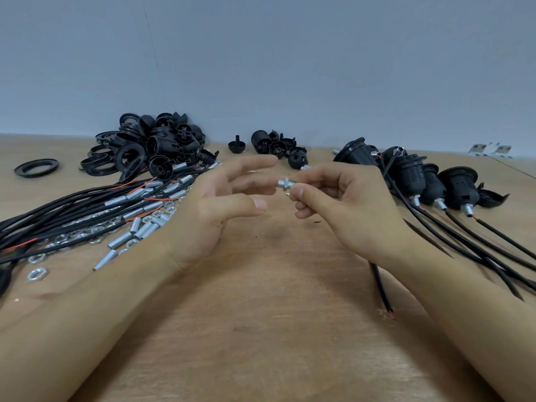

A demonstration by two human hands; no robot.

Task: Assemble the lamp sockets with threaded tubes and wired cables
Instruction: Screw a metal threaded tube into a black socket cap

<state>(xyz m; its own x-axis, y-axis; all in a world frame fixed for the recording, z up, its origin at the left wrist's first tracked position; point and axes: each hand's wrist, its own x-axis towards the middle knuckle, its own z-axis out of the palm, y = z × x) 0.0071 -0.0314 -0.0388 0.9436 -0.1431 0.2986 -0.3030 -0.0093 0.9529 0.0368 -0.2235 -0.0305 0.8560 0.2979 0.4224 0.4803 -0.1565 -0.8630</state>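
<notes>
My right hand (342,204) pinches a short silver threaded tube (284,183) with a nut on it, held above the middle of the wooden table (261,329). A black cable (380,282) runs from under that hand toward me, its red wire end bared. My left hand (223,204) is beside the tube with fingers spread, the fingertips close to the tube's free end; it holds nothing. Loose silver tubes (136,227) and nuts (36,274) lie at the left among black wired cables (58,216).
A heap of black socket shells and rings (150,146) sits at the back left, with one ring (36,167) apart. Several black socket parts (275,146) lie at the back centre. Assembled sockets with cables (429,181) lie at the right. A grey wall stands behind.
</notes>
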